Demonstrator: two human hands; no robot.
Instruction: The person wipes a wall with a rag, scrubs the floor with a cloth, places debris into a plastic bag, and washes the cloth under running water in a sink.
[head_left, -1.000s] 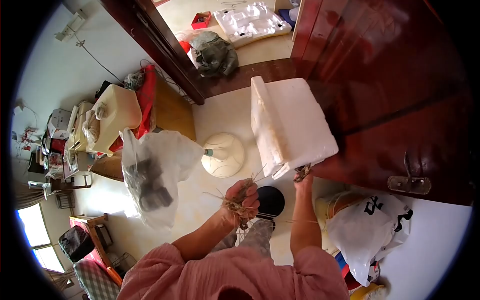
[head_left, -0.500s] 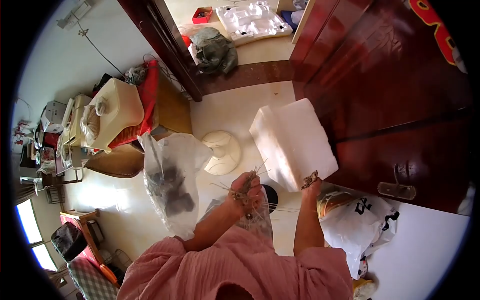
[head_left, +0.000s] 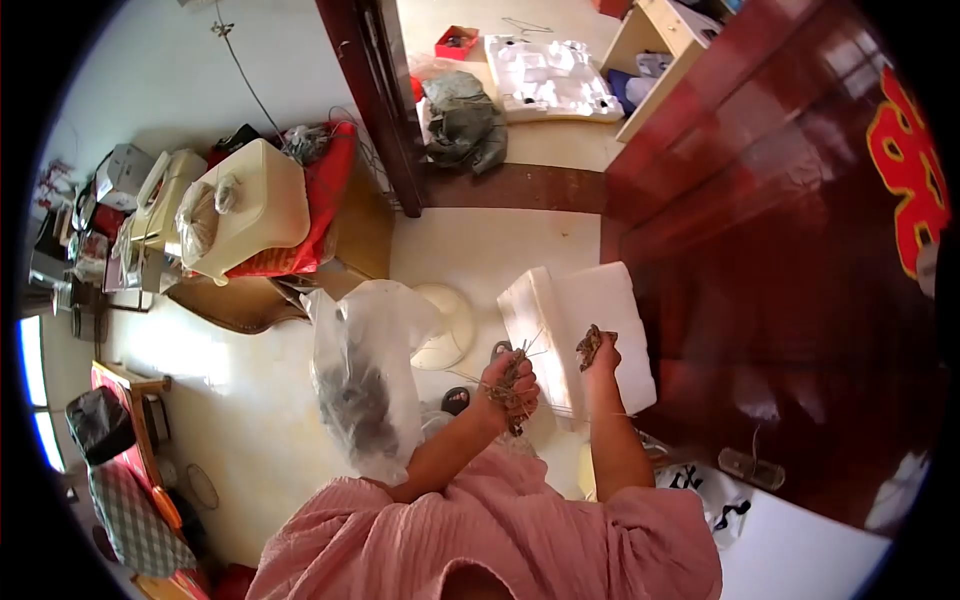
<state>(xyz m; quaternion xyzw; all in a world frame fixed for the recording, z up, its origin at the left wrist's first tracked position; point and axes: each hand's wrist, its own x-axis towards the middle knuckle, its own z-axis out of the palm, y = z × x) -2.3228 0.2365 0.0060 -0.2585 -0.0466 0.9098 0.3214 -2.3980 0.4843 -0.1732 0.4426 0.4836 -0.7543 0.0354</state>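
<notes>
My left hand [head_left: 510,393] is closed round a clump of dry, twiggy roots [head_left: 518,385], with thin stalks poking out on both sides. In my right hand [head_left: 603,357] is a smaller brown, dried clump [head_left: 590,347], held in bent fingers above a white foam box [head_left: 607,300]. The box stands on the floor beyond my hands, close to the dark red door. A cloudy plastic bag [head_left: 365,370] with dark contents hangs by my left forearm; what holds it up is hidden. Behind the bag shows a round cream base [head_left: 445,325].
The dark red door [head_left: 760,270] stands at the right, a doorway ahead. Beyond its sill lie a dark green bag [head_left: 465,125] and moulded foam [head_left: 550,80]. Cream plastic furniture [head_left: 265,200] is at the left. A white printed bag [head_left: 700,490] sits at the lower right.
The doorway and furniture have shifted down in view, and the foam box now appears nearer my hands. My right hand has moved up and left in view, over the box. Both clumps are still held.
</notes>
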